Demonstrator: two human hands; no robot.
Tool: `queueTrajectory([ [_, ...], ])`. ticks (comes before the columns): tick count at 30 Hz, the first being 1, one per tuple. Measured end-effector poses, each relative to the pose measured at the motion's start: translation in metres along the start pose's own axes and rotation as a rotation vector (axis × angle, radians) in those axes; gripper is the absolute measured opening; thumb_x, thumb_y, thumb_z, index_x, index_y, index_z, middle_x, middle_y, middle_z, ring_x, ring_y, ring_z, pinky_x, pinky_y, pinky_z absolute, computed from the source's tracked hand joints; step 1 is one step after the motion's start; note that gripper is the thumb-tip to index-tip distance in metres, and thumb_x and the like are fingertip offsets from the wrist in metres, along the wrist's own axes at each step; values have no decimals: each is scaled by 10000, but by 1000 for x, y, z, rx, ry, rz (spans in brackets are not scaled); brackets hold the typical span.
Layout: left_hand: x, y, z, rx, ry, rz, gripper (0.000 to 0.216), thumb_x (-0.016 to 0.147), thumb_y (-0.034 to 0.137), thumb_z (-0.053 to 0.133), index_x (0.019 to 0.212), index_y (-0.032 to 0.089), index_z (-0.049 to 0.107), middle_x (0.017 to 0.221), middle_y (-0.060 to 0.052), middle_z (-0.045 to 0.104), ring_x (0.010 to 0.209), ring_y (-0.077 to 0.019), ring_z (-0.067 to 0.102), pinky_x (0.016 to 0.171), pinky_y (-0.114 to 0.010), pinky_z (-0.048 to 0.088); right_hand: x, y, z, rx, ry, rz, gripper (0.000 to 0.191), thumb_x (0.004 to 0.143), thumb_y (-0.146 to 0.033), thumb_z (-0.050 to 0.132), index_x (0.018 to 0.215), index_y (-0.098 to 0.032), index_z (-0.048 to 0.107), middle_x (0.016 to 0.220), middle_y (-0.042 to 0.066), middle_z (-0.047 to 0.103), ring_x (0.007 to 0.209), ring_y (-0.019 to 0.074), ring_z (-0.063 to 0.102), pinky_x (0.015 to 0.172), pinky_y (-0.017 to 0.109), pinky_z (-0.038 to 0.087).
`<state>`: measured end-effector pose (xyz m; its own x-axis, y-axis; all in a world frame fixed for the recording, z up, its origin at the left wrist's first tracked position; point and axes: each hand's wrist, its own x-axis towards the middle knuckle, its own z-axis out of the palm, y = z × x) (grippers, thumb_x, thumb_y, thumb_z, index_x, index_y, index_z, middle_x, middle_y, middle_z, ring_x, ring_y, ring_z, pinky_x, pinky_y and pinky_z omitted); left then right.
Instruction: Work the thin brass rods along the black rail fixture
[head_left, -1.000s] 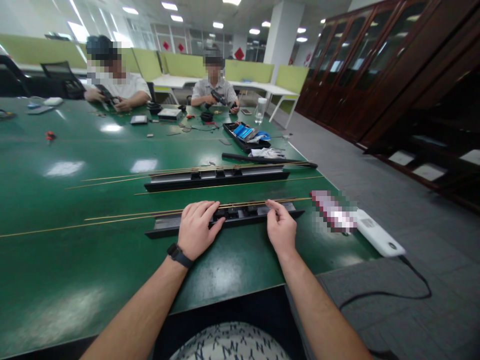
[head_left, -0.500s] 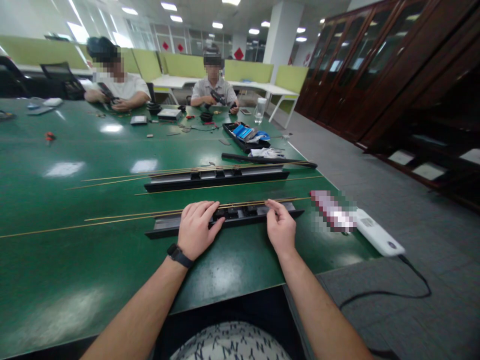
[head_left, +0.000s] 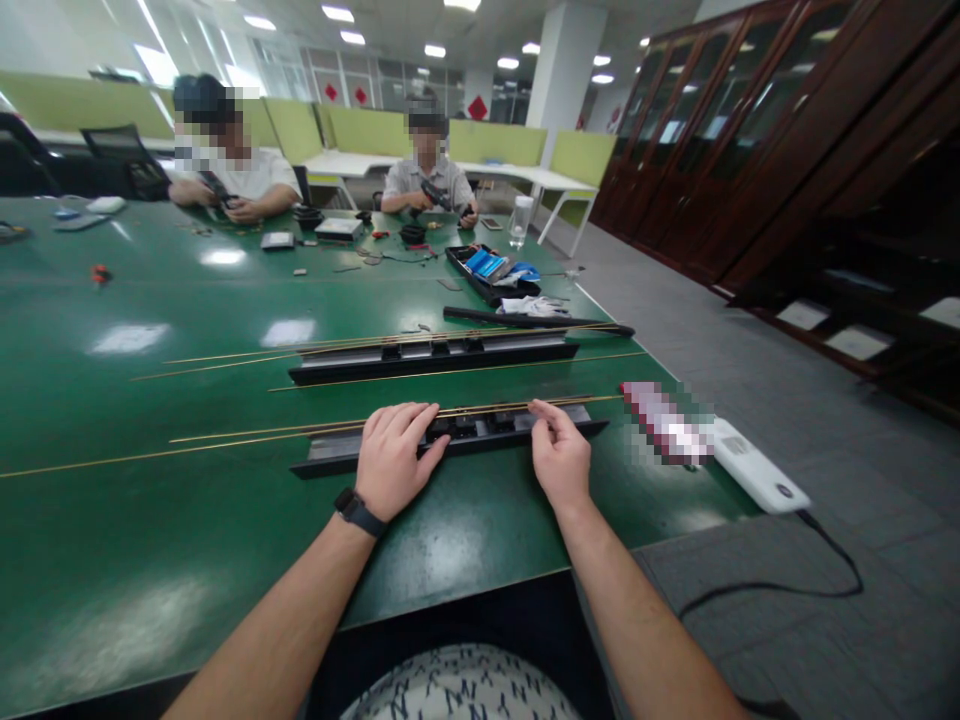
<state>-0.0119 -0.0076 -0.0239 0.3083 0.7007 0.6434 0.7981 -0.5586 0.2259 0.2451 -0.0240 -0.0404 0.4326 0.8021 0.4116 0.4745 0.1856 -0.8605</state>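
Observation:
Crosswise in front of me on the green table lies a long black channel rail with a grey inner face and black blocks inside. Thin golden rods run along its top and stick out far to the left. My left hand is curled over the rail and rods, fingers on the far side and thumb on the near side. Near the rail's right end, my right hand is closed, thumb and fingertips pinching at a golden rod. The fingers hide the exact contact.
A second black rail with golden rods lies parallel behind. Farther back are a black tube, white gloves and a black tray. To the right sits a white power bank-like device with a cable. Two people sit across the table.
My right hand has shifted very slightly to the left along the rods. The left hand and the rail stay in place.

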Motion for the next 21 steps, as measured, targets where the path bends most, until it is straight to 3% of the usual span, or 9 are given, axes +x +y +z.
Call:
queueTrajectory([
  [3,0,0,0,-2,-2,-3,385,978,398,632,1325,235,668,1260,-101,734,1203,-296,647,1072,-482,432,-2,-3,1,30,-86,-30,384,937,-318,573,1266,-191,726,1190,110,792,975,225,778,800,318,627],
  [6,0,1,0,-6,-4,-4,389,977,399,635,1329,238,665,1264,-101,734,1207,-297,645,1076,-484,430,-3,-7,0,-6,-124,-33,375,935,-318,577,1247,-200,748,1194,97,792,985,228,776,826,323,628],
  [10,0,1,-1,3,-4,-1,388,982,406,630,1324,225,665,1262,-101,734,1209,-294,644,1077,-477,429,-2,-6,-2,-56,-62,2,377,943,-327,558,1220,-188,773,1139,95,805,966,237,777,877,350,625],
  [15,0,0,0,-3,-13,-4,389,977,402,630,1327,235,665,1266,-103,732,1202,-299,646,1068,-486,433,1,1,0,3,9,7,365,941,-326,561,1206,-171,757,1168,114,797,1081,253,760,953,377,607],
  [21,0,0,0,-15,-15,-12,392,975,404,627,1334,252,664,1268,-108,731,1209,-310,647,1075,-497,429,-3,-3,2,43,-133,-49,377,940,-317,582,1265,-194,728,1216,105,785,1080,241,765,928,359,621],
])
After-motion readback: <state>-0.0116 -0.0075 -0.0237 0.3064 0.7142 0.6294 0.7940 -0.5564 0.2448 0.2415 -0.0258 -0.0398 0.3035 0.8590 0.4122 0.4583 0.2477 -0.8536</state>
